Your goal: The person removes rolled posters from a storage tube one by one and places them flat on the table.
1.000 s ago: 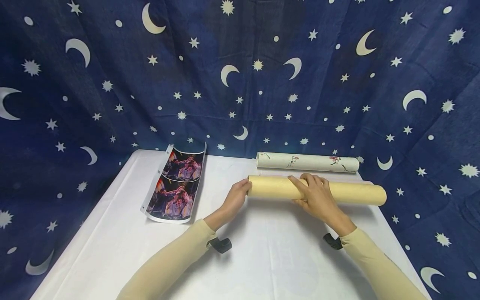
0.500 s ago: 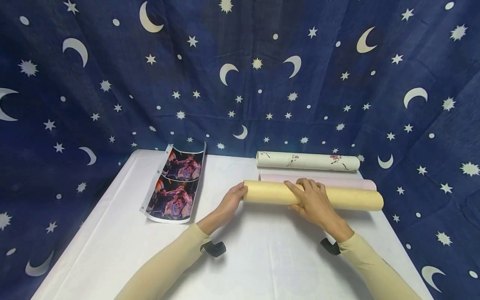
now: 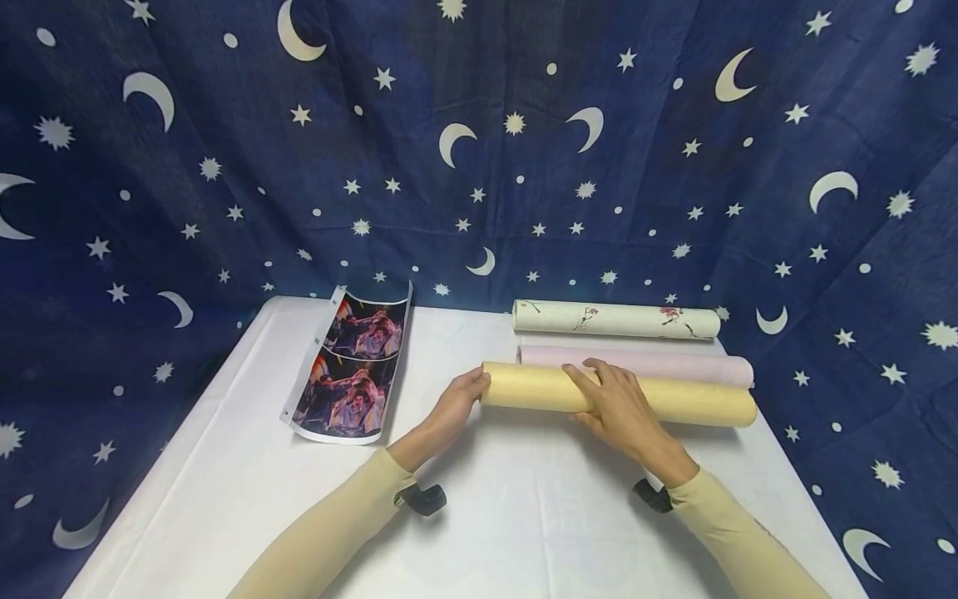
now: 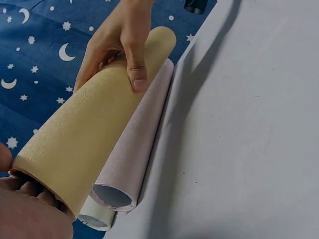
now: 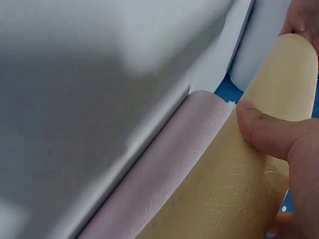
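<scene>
Both hands hold a yellow roll of textured paper (image 3: 539, 388), which lies crosswise in the head view. My left hand (image 3: 451, 408) pinches its left end; in the left wrist view the fingers (image 4: 31, 188) reach inside the hollow opening and the thumb stays outside. Around the middle of the roll, my right hand (image 3: 623, 409) grips from above, its thumb (image 5: 269, 130) along the near side in the right wrist view. Just behind the yellow roll lies a pale pink roll (image 3: 696, 366), partly covered by it in the head view.
Farther back on the white-covered table (image 3: 479, 532) lies a cream roll with a blossom print (image 3: 629, 320). To the left, a curled sheet with two printed pictures (image 3: 352, 366) rests near the back edge. A blue curtain with moons and stars (image 3: 479, 208) hangs behind.
Both hands have brought the yellow roll toward the person and slightly left. More of the pink roll behind it shows now.
</scene>
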### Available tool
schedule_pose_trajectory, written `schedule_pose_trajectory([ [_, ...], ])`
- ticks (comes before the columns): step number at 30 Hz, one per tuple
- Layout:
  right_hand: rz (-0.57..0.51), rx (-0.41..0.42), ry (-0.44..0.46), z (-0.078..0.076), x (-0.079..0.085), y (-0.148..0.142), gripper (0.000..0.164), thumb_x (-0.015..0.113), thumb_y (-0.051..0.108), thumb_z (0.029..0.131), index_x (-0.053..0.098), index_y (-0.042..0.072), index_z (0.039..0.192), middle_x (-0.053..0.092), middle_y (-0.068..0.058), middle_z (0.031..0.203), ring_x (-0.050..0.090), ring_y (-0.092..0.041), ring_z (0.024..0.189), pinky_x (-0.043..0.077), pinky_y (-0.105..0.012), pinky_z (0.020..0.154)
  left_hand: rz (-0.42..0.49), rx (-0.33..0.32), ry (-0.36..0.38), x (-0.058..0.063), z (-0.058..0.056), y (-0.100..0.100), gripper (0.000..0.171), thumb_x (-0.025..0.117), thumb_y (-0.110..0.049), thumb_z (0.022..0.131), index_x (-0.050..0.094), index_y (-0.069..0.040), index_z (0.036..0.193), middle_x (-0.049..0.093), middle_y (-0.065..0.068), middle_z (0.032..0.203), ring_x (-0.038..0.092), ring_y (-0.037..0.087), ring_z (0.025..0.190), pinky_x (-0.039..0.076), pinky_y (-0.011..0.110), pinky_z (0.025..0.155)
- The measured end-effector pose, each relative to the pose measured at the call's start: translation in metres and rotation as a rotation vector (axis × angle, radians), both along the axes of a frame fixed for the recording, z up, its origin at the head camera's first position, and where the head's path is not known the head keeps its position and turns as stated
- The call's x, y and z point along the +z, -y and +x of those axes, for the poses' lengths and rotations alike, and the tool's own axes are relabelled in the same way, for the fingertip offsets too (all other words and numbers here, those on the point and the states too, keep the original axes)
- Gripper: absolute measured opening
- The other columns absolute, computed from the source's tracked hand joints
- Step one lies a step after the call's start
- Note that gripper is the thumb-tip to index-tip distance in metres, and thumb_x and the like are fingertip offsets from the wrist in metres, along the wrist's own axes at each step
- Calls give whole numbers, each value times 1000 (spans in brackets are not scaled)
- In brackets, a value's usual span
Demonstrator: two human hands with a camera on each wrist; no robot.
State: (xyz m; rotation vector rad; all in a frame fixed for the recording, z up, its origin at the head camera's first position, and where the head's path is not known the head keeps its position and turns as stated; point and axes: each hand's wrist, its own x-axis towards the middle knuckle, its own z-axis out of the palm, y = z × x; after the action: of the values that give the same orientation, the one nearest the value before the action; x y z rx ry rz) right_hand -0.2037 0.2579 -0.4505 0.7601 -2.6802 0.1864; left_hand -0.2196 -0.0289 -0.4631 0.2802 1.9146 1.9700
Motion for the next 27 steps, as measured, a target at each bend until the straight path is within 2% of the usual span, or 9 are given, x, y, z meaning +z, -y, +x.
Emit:
schedule_pose_trajectory([
  [4, 32, -8, -2, 1, -2, 1, 81, 82, 37, 77, 44, 22, 146, 60, -18, 126, 56, -43, 113, 42, -58, 95, -14, -13, 9, -1, 2, 2, 64, 34, -35, 105, 19, 4, 154, 17, 16, 164, 14, 36, 152, 5, 54, 123],
  [7, 39, -11, -7, 1, -3, 1, 80, 82, 37, 77, 44, 23, 146, 60, -17, 125, 55, -43, 114, 42, -58, 94, -2, -13, -4, -4, 2, 3, 59, 35, -31, 105, 25, 5, 151, 29, 19, 159, 19, 37, 150, 6, 56, 122],
  [10, 35, -12, -12, 1, -3, 2, 80, 82, 36, 76, 44, 24, 146, 59, -16, 125, 55, -42, 114, 40, -58, 95, 12, 8, -35, -5, 2, 5, 52, 37, -27, 105, 38, 6, 145, 47, 20, 147, 29, 36, 147, 13, 56, 122],
  [12, 32, -14, -16, 0, -4, 2, 81, 83, 36, 76, 44, 25, 146, 59, -16, 126, 54, -42, 115, 40, -58, 96, 12, 30, -50, -5, 3, 6, 49, 40, -25, 104, 43, 7, 142, 54, 21, 140, 35, 35, 144, 18, 54, 122],
  [15, 28, -17, -20, 1, -5, 2, 81, 83, 36, 75, 45, 26, 145, 59, -15, 125, 54, -41, 115, 39, -58, 96, 1, 41, -58, -4, 5, 9, 49, 44, -24, 103, 46, 7, 140, 56, 20, 138, 39, 35, 141, 21, 53, 121],
  [21, 26, -12, -32, 2, -7, 2, 81, 84, 36, 74, 46, 26, 145, 59, -15, 125, 54, -41, 115, 39, -58, 96, -8, 44, -44, -7, 7, 12, 44, 50, -26, 101, 53, 2, 135, 60, 15, 134, 41, 33, 141, 17, 55, 122],
  [24, 32, -10, -46, 3, -8, 2, 81, 85, 35, 74, 46, 26, 144, 59, -15, 125, 54, -41, 114, 39, -58, 95, -15, 40, -33, -9, 8, 12, 39, 50, -26, 101, 57, -2, 131, 65, 10, 122, 49, 28, 132, 17, 57, 121],
  [27, 37, -10, -56, 4, -8, 2, 81, 85, 35, 73, 47, 26, 144, 59, -15, 124, 54, -42, 113, 39, -58, 95, -21, 59, -22, -9, 10, 12, 33, 51, -24, 100, 58, -3, 124, 70, 9, 110, 58, 20, 112, 28, 54, 115],
])
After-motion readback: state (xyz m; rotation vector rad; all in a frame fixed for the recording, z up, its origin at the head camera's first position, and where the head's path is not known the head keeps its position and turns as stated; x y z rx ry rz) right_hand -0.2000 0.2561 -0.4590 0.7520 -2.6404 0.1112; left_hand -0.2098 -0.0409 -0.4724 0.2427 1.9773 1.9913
